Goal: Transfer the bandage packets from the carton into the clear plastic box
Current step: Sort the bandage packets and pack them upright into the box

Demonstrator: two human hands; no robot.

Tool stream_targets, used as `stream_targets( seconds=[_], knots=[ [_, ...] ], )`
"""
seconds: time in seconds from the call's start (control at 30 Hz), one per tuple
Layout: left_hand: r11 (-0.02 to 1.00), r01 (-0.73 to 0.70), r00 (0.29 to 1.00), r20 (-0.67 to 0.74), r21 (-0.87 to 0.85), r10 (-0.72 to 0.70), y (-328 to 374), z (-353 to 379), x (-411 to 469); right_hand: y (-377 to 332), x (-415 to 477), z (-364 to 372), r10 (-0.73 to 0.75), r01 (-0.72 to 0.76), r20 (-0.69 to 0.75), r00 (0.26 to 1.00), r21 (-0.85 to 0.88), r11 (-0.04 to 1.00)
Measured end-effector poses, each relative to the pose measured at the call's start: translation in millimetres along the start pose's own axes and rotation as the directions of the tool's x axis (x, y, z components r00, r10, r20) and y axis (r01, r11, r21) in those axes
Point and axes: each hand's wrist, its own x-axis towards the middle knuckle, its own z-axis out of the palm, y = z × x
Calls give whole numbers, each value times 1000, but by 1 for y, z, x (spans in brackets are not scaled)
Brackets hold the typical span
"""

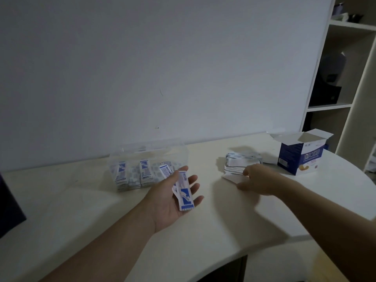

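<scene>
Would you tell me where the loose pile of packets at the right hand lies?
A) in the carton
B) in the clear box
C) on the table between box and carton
C: the pile sits on the table between clear plastic box and carton.

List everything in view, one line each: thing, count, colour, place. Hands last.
clear plastic box: one, transparent, table's left rear
boxed packets: many, blue-white, standing in rows inside
loose packets: one pile, white, between box and carton
carton: one, blue-white, open, table's right rear
held packets: several, blue-white, on left palm
table: one, cream, foreground
shelf unit: one, white, far right
dark object: one, left edge
left hand: palm up, before the box
right hand: at the loose pile, grip blurred
</scene>
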Motion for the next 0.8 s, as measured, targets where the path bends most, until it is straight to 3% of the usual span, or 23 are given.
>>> stream_targets(
  seconds=[0.17, 0.37, 0.43, 0.53, 0.63, 0.8],
  knots=[
    [997, 83, 996, 27, 10, -83, -2, 1, -2, 5, 12, -12, 41, -103, 236, 971, 258, 961],
    [1000, 12, 999, -38, -17, -12, -1, -3, 3, 12, 19, -9, 28, -123, 269, 963, 342, 932],
    [999, -20, 1000, -9, -27, 20, -1, -3, 3, 12, 12, -7, -24, -44, 188, 982, 347, 937],
    [999, -27, 1000, 13, 44, 26, 0, -3, 3, 1, -3, -9, -150, 187, -124, 981, 388, 903],
    [994, 21, 999, 27, 105, -24, 1, -3, 0, -22, -24, -9, -254, 404, -380, 889, 393, 826],
    [963, 149, 983, 71, 223, -169, -4, -2, -6, -56, -49, 0, -355, 633, -588, 726, 372, 678]
  ],
)
